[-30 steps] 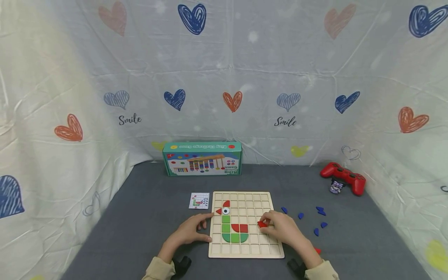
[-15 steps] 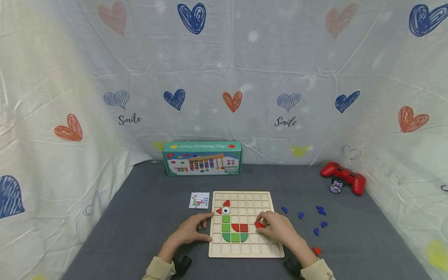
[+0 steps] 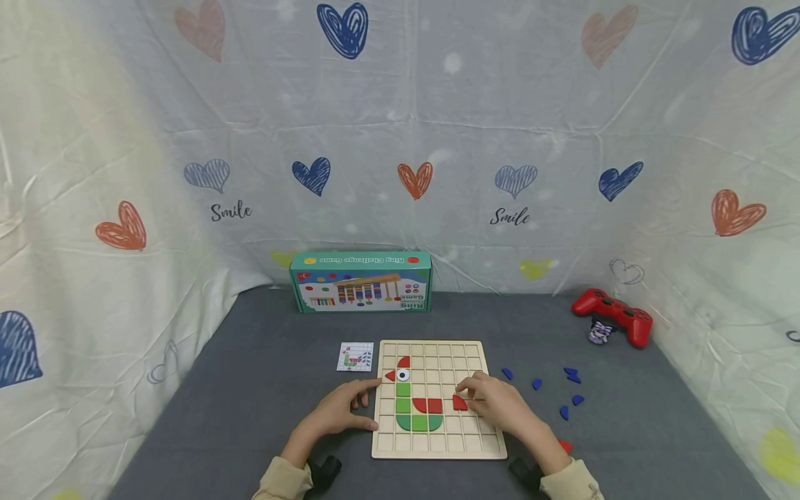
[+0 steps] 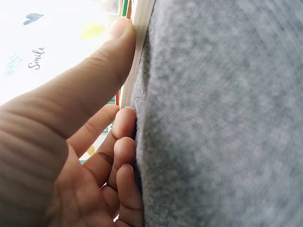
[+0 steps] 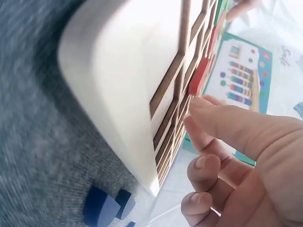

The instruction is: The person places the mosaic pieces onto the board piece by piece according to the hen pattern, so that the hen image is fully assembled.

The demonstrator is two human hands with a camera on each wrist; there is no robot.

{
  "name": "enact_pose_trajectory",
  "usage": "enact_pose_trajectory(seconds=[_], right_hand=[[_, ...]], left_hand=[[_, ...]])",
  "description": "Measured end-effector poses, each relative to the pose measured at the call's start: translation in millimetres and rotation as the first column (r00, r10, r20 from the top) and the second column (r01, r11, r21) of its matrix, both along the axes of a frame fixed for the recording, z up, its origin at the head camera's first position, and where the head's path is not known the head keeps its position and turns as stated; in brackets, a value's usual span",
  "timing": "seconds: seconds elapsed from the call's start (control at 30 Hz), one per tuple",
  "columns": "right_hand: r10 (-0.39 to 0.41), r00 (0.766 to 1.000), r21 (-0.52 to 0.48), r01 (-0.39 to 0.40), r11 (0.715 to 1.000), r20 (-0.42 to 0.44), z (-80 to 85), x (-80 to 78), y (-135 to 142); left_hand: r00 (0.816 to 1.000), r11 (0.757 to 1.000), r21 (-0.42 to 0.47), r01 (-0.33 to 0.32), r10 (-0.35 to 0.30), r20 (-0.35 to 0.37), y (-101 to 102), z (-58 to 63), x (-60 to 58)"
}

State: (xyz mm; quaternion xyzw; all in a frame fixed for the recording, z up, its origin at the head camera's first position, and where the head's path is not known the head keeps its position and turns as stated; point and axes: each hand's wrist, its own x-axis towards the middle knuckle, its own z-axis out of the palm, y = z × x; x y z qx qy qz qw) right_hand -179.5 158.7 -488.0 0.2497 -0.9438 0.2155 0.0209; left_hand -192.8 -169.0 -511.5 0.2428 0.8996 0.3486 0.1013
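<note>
A wooden grid board [image 3: 431, 444] lies on the table, with flat red and green pieces and a round eye piece [image 3: 403, 375] set in its cells. My left hand [image 3: 339, 408] rests at its left edge, thumb and index finger spread apart against the rim. In the left wrist view the thumb [image 4: 124, 35] touches that edge, the other fingers loosely bent beside it. My right hand [image 3: 496, 401] is over the board's right half, fingertips right beside a red piece [image 3: 459, 403]. In the right wrist view this red piece [image 5: 200, 76] lies just beyond the thumb tip, outside the finger grip.
Several blue pieces [image 3: 564, 412] are scattered right of the board, and another red piece [image 3: 565, 446] shows partly behind my right forearm. A small pattern card [image 3: 355, 357] lies at the upper left. Behind stand a green game box [image 3: 361, 282] and a red game controller [image 3: 612, 317].
My right hand has carried the red piece left across the board and let go of it, the fingers parting from it. The left hand has stayed at the board's edge.
</note>
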Motion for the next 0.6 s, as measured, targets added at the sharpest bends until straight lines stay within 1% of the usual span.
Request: enact_pose_trajectory(seconds=[0.1, 0.17, 0.47, 0.6], right_hand=[[0.057, 0.998, 0.002, -0.057, 0.998, -0.009, -2.7, -2.2, 1.9], [0.076, 0.997, 0.003, -0.076, 0.997, -0.011, -3.6, -2.5, 1.4], [0.1, 0.994, -0.002, -0.1, 0.995, -0.034, -1.7, -1.1, -3.8], [0.104, 0.993, 0.008, -0.104, 0.995, -0.061, -1.3, -0.8, -5.3]], left_hand=[[1.0, 1.0, 0.002, -0.001, 0.001, 0.002, -0.8, -0.5, 0.1], [1.0, 1.0, 0.004, 0.0, 0.0, 0.003, -1.0, -0.6, 0.2], [1.0, 1.0, -0.001, -0.003, 0.003, 0.0, 0.4, -0.4, 0.4], [1.0, 1.0, -0.003, -0.006, 0.006, -0.001, 0.5, -0.3, 0.4]])
